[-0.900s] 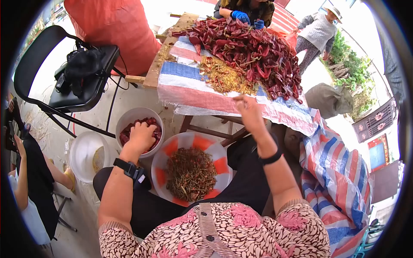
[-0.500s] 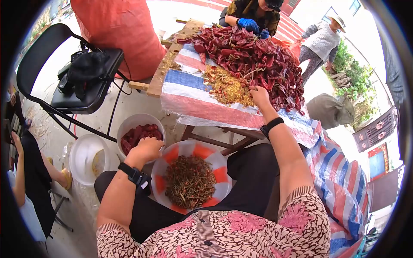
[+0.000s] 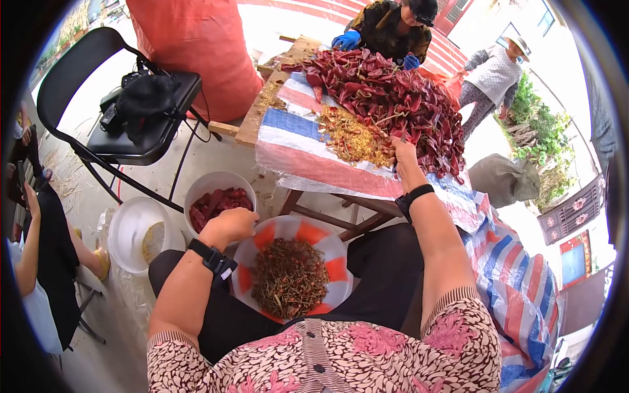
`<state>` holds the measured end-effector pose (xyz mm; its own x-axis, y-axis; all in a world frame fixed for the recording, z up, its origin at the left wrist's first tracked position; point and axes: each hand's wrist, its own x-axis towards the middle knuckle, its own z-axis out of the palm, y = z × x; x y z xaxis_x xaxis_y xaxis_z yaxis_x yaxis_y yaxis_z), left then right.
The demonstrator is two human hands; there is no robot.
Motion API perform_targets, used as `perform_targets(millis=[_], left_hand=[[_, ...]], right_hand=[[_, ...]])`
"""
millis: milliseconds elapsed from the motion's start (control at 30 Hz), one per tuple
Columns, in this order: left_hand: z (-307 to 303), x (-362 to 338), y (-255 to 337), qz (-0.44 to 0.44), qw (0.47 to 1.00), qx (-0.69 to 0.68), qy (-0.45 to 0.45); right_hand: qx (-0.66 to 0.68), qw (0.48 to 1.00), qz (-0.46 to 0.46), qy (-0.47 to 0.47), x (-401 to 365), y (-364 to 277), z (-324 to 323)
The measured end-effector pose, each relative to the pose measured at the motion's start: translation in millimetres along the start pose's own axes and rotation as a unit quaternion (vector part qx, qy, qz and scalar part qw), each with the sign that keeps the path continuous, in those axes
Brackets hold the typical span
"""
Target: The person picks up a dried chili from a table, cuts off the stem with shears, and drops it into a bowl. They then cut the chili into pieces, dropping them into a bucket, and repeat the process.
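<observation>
My right hand [image 3: 405, 156] reaches to the near edge of a big heap of dried red chili peppers [image 3: 367, 82] on the table. Its fingers are pinched on what looks like a dried chili at the heap's edge. Beside it lie spilled yellow seeds [image 3: 354, 139]. My left hand [image 3: 232, 224] is curled closed over the near rim of a white bucket [image 3: 190, 193] holding dark red chili pieces [image 3: 218, 204]; what its fingers hold is hidden. Between my legs rests an orange-and-white basin [image 3: 335, 252] full of dry stems and bits [image 3: 288, 278].
A black folding chair [image 3: 69, 141] with a bag stands at left, near a large red sack [image 3: 196, 59]. A white tub [image 3: 124, 232] sits left of the bucket. Across the table works a person in blue gloves [image 3: 346, 40]. Striped sheeting [image 3: 517, 281] hangs at right.
My left hand has shifted slightly right, toward the basin. My right hand stays by the heap, its fingers now at a chili. The other person's blue-gloved hands have moved apart.
</observation>
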<state>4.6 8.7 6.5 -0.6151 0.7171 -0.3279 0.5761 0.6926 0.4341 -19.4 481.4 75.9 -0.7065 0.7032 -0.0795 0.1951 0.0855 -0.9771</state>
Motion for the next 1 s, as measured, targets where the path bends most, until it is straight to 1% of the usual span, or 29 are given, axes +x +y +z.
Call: perform_targets(millis=[33,133,167,200,233,267,300,333,367,400,433,533,567,600,633,667,700,800,833,900,933,1000], left_hand=[[-4,-2,4,0.0,1.0,-0.002,0.006],[-9,2,12,0.06,0.991,-0.091,0.078],[-15,2,19,0.092,0.978,-0.164,0.093],[-20,-2,32,0.098,0.954,-0.261,0.107],[-24,-5,43,0.102,0.921,-0.355,0.122],[-24,-4,48,0.119,0.899,-0.403,0.12],[-24,-2,52,0.134,0.875,-0.451,0.119],[-22,-1,55,0.148,0.847,-0.497,0.118],[-18,-1,59,0.157,0.818,-0.544,0.103],[-15,0,62,0.166,0.786,-0.588,0.09],[-13,0,63,0.176,0.753,-0.63,0.076],[-15,-6,58,0.158,0.797,-0.583,0.004],[-16,-8,59,0.162,0.807,-0.568,0.018],[-16,-11,60,0.164,0.79,-0.589,0.033],[-15,-13,62,0.167,0.772,-0.611,0.049],[-13,-14,63,0.17,0.753,-0.633,0.064],[-13,-13,61,0.181,0.744,-0.641,0.043],[-15,-18,59,0.175,0.769,-0.613,0.034],[-13,-17,57,0.179,0.785,-0.59,0.053],[-10,-14,53,0.186,0.815,-0.542,0.091],[-9,-14,53,0.177,0.818,-0.541,0.088],[-8,-14,53,0.161,0.825,-0.535,0.08]], right_hand=[[0.044,0.998,-0.019,0.045,-11,-7,4],[0.104,0.991,-0.081,-0.02,-61,-23,6],[0.073,0.989,-0.08,-0.097,-96,-34,11],[0.032,0.985,-0.066,-0.157,-135,-45,21],[0.03,0.971,-0.038,-0.235,-165,-41,27],[0.037,0.957,-0.002,-0.286,-197,-40,36],[0.02,0.946,-0.015,-0.324,-222,-31,46],[0.037,0.932,0.042,-0.359,-245,-23,54],[0.047,0.923,0.049,-0.378,-263,-14,63],[0.048,0.917,0.027,-0.395,-278,-2,72],[0.051,0.915,0.034,-0.398,-290,7,78],[0.084,0.915,0.054,-0.39,-307,24,91],[0.101,0.918,0.063,-0.379,-307,26,93],[0.116,0.92,0.071,-0.367,-308,27,94],[0.122,0.928,0.047,-0.35,-310,24,95],[0.12,0.926,0.035,-0.357,-309,25,95],[0.116,0.924,0.021,-0.363,-308,25,95],[0.103,0.927,-0.007,-0.361,-311,22,95],[0.099,0.929,-0.015,-0.357,-313,20,96],[0.061,0.954,-0.071,-0.285,-310,25,97],[0.043,0.963,-0.099,-0.247,-308,25,98],[0.062,0.958,-0.136,-0.243,-305,19,103]])
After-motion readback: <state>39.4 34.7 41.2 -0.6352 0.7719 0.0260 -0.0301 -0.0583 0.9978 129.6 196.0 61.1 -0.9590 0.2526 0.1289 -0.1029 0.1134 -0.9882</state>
